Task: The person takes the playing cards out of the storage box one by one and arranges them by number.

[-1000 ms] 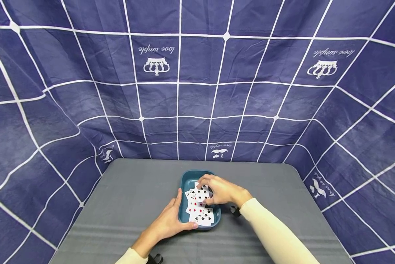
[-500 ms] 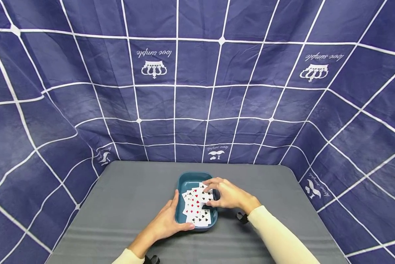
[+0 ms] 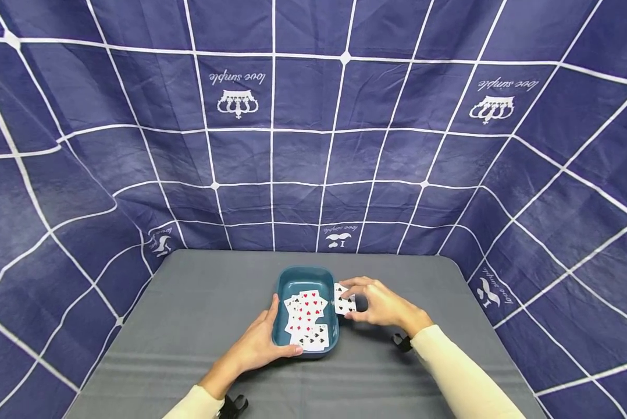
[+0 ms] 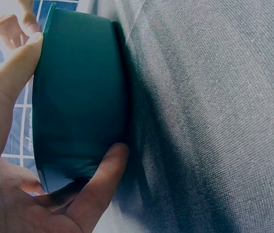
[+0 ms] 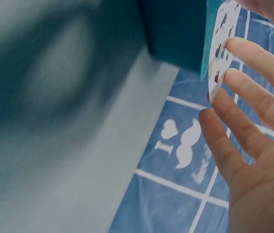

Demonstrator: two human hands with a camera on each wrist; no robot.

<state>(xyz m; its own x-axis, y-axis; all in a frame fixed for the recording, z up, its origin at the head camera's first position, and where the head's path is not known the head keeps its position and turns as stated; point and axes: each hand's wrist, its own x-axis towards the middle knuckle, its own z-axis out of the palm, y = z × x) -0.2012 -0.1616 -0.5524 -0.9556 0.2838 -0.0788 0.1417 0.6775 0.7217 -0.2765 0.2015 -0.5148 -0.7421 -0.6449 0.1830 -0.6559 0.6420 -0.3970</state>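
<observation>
A blue-green tray [image 3: 279,334] sits on the grey table with several face-up playing cards [image 3: 304,317] overlapping inside it, hearts, diamonds and black suits among them. My left hand [image 3: 256,344] grips the tray, thumb over the near rim and fingers along the left side. From the left wrist view, the tray's outer wall [image 4: 78,87] shows between thumb and fingers. Just beyond the tray's right rim, my right hand [image 3: 380,302] holds a spade playing card [image 3: 344,299] between thumb and fingers. In the right wrist view that card [image 5: 222,48] stands tilted beside the tray wall; the thumb is mostly hidden.
The grey tabletop [image 3: 219,291] extends around the tray on all sides. A dark blue cloth [image 3: 313,157] with white lines hangs behind the table and along both sides. Black straps [image 3: 233,405] are at the wrists.
My right hand has lifted the spade card from the pile and carried it rightward over the tray's rim. The left hand keeps its grip; the whole scene shifts slightly left in view.
</observation>
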